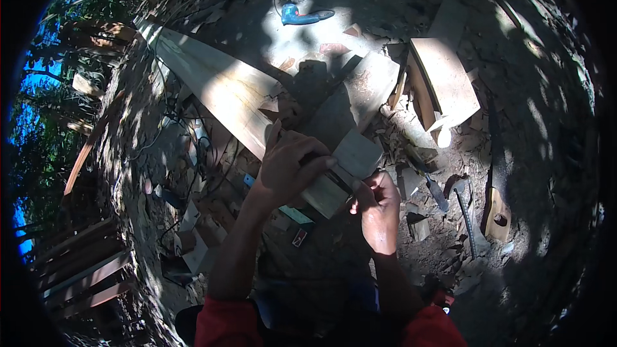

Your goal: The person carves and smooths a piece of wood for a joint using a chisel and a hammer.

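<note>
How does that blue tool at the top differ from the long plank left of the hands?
Colour: the tool is mostly blue, while the plank is pale wood.
Size: the plank looks far longer than the tool.
Place: the plank's near end lies close to the left hand; the tool lies well beyond both hands.
Shared: sunlight falls on parts of both.

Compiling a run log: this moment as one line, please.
left hand: holds dark narrow object; right hand: at its lower end; beneath: pale wood; beyond: blue power tool
</note>
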{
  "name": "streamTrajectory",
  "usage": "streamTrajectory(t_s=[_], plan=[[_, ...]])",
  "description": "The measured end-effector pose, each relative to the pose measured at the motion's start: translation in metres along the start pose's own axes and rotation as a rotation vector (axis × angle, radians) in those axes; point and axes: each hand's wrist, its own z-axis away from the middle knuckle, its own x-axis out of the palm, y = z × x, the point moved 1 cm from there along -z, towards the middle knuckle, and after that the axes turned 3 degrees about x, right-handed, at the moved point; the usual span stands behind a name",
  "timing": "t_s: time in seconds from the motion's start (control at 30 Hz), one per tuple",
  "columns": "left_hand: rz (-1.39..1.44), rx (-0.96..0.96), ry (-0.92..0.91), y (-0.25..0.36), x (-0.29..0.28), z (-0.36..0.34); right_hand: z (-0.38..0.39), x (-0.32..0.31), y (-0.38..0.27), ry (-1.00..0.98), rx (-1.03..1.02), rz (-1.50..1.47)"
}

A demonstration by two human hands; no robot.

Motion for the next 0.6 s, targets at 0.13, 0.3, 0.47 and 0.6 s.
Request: streamTrajectory(t_s=[0.13, 0.3, 0.47, 0.6], plan=[[0.075, -0.048, -0.072, 0.0, -0.01, 0.002, -0.01, -0.01, 0.019, 0.008, -0.168, 0.095], [0.049, 0.058, -0.051, -0.004, -0.001, -0.006, -0.032, -0.028, 0.011, -0.089, -0.298, 0.366], [0.069, 0.058, -0.032, -0.012, -0.001, 0.003, -0.024, -0.012, 0.001, -0.144, -0.271, 0.369], [0.055, 0.07, 0.003, -0.011, 0.005, 0.005, -0.023, -0.009, 0.004, -0.065, -0.289, 0.384]])
